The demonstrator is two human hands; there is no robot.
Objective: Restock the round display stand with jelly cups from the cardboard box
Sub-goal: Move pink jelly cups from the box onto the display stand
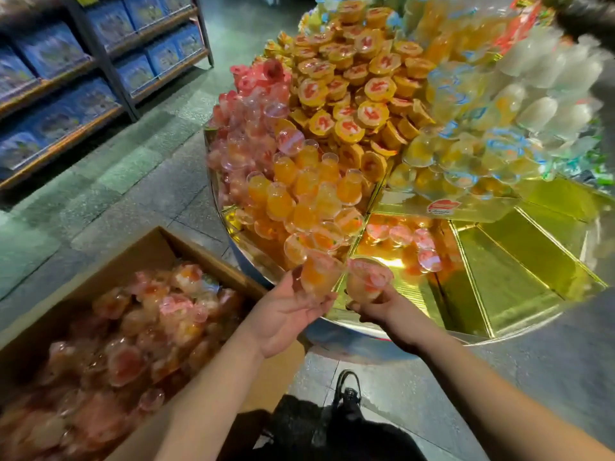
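Far left of the stand, up the aisle: shelves of blue packs. Nearer, low and left of the stand: open box on the floor, heaped with pinkish jelly cups, its far corner near the stand's rim. Left hand, at the stand's near rim, palm up, fingers curled round an orange cup tilted toward the orange pile. Just right of it, right hand gripping a red-lidded cup from below, over the rim, the two cups almost touching. Beyond the hands, in a gold wedge of the stand: a few red-lidded cups lying loose. Further right on the stand: bare gold wedges. Higher up the stand: pink, orange-lidded and pale cups stacked in sections. Below the stand's rim: a black shoe on grey tile.
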